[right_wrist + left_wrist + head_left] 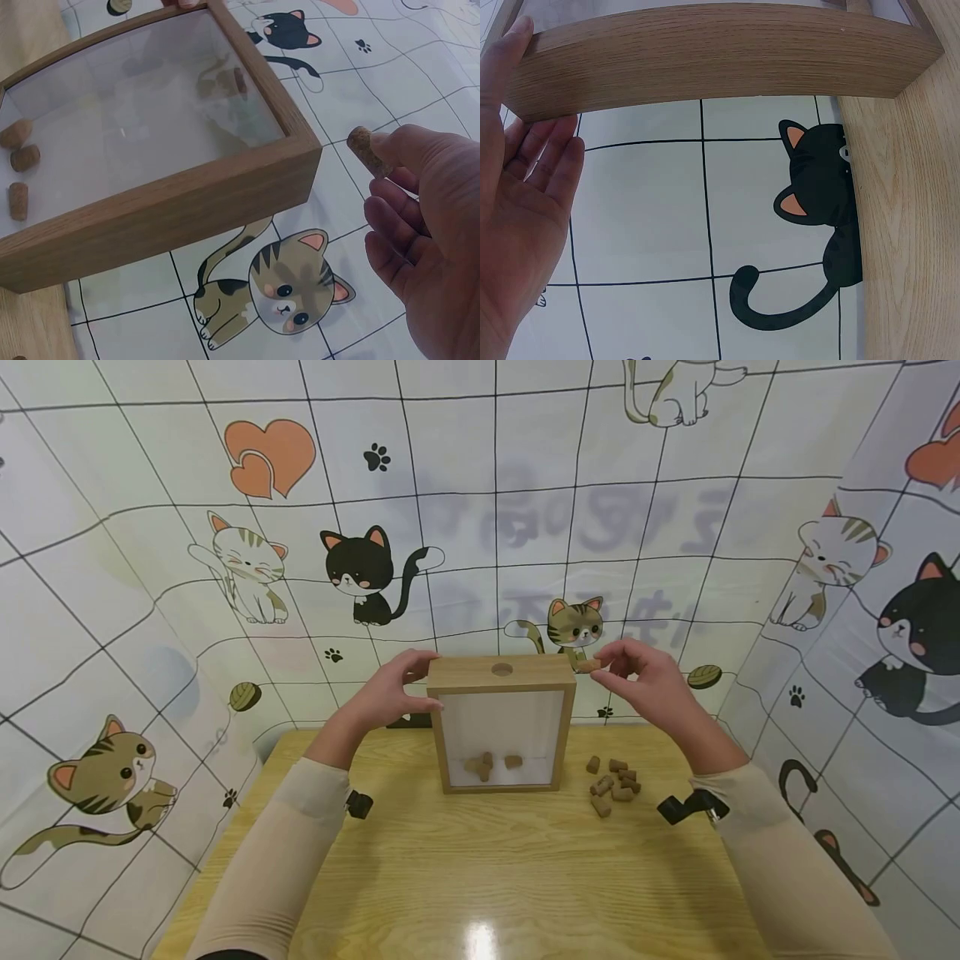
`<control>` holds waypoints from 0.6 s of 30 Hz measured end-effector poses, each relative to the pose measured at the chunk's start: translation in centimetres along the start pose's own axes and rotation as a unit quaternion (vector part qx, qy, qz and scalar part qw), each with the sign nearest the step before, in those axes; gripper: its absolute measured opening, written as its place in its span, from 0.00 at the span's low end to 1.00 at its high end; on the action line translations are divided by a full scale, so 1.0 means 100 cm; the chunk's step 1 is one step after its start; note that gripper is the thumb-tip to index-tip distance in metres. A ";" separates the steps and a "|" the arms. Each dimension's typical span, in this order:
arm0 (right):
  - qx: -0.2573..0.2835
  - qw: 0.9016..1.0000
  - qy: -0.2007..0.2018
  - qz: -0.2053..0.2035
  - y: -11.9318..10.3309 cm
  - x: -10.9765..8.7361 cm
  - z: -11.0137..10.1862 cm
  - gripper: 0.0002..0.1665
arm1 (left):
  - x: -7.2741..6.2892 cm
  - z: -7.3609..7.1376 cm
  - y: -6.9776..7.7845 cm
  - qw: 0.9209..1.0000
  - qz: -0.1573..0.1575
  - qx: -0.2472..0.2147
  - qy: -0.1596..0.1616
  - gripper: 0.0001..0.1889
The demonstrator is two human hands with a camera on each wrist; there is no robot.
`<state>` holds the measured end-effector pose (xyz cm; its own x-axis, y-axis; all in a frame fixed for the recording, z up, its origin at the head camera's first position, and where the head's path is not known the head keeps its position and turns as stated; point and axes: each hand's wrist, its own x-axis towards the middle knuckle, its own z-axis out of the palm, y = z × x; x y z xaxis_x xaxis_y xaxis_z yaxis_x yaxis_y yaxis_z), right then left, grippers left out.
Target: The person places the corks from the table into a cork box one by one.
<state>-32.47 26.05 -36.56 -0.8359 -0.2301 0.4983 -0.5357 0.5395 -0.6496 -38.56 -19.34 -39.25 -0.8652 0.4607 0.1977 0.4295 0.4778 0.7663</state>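
A wooden box (501, 674) with a clear front and a round hole (502, 669) in its top stands upright on the table. Several corks (484, 767) lie inside at its bottom. My left hand (395, 687) grips the box's upper left corner, thumb at the front and fingers behind; the left wrist view shows this hand (536, 176) against the wooden side. Between thumb and fingertips, my right hand (643, 675) pinches a cork (587, 666) just off the top right corner. In the right wrist view that cork (367, 152) is apart from the frame.
Several loose corks (615, 785) lie on the wooden table (480, 852) to the right of the box. Behind the table hangs a white cloth (457, 527) with cats and grid lines, which also runs along both sides.
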 end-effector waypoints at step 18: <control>0.003 0.999 -0.019 -0.032 -0.013 0.024 0.006 0.13 | 0.000 0.000 0.001 1.000 -0.007 0.005 0.003 0.46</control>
<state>-33.83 24.31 -34.91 -0.8039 -0.2941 0.5169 -0.5887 0.5173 -0.6212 -38.52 -19.33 -39.20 -0.8730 0.4486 0.1911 0.4195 0.4911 0.7635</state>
